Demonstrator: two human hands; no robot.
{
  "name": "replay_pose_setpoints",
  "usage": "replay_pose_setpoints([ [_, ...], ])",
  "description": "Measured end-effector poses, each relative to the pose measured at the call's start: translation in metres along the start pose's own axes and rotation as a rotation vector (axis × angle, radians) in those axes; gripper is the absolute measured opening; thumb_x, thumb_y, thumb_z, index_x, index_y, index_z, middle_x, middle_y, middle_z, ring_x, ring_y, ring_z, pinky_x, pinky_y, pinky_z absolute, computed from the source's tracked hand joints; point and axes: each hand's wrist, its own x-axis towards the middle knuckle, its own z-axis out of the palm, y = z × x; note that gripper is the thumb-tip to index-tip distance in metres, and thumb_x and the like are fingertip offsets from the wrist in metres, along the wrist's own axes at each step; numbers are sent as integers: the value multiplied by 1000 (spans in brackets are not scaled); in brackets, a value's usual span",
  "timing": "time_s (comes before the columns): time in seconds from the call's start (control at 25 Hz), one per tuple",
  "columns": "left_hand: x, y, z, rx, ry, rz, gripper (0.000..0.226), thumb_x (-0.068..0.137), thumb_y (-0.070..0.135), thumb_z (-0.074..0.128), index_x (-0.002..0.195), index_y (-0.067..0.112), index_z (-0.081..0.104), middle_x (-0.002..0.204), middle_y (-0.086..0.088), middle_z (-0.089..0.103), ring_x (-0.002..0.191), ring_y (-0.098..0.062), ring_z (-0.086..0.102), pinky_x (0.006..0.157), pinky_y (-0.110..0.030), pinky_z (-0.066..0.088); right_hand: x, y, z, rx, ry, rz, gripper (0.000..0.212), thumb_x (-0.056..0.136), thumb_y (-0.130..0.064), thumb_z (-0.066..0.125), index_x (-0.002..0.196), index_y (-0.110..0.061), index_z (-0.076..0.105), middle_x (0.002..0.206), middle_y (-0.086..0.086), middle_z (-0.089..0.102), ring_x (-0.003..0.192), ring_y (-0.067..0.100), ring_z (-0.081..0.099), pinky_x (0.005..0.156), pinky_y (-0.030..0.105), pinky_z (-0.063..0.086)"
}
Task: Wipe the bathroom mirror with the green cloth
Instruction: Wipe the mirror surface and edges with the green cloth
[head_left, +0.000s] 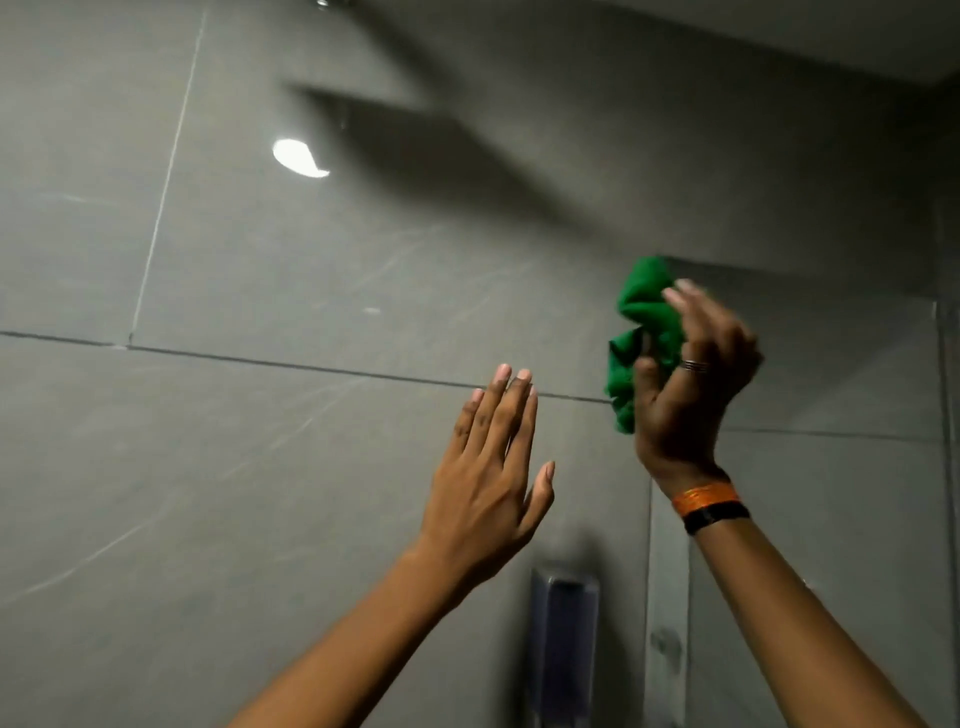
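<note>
A crumpled green cloth (641, 332) is bunched in my right hand (691, 384), raised high on the right. The cloth sits at the upper left corner of the mirror (841, 358), a reflective panel showing grey tiles; I cannot tell whether it touches the glass. An orange band and a black band circle the right wrist, and a ring is on one finger. My left hand (491, 478) is lifted to the left of the cloth, fingers straight and apart, holding nothing, in front of the tiled wall.
A grey tiled wall (260, 441) fills the left and centre, with a bright light reflection (298, 158) high up. A blurred, clear wall-mounted dispenser (563, 644) hangs low between my forearms. The ceiling edge runs across the top right.
</note>
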Motion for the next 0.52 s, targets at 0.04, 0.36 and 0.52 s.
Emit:
replay_pose_setpoints([
  [0.04,10,3,6,-2,21,9,68,103,41,33,157,1,23,168,-17,20,158,-28,6,128,-45,13,10,22,6,-43,44,21,57,101,-28,53,155,-21,36,161,7,39,148,25,39,121,44,29],
  [0.36,42,26,77,62,-47,73,67,102,45,33,154,2,33,163,-18,33,155,-31,20,125,-49,23,-38,133,41,-161,-770,59,85,96,-66,34,165,-22,12,176,5,0,163,24,-3,134,51,1],
  [0.52,72,30,116,89,-73,108,69,101,45,32,154,1,34,162,-20,34,153,-32,23,124,-49,20,-35,144,55,-237,-664,8,73,102,-58,29,165,-25,14,176,4,5,164,23,3,133,52,10],
])
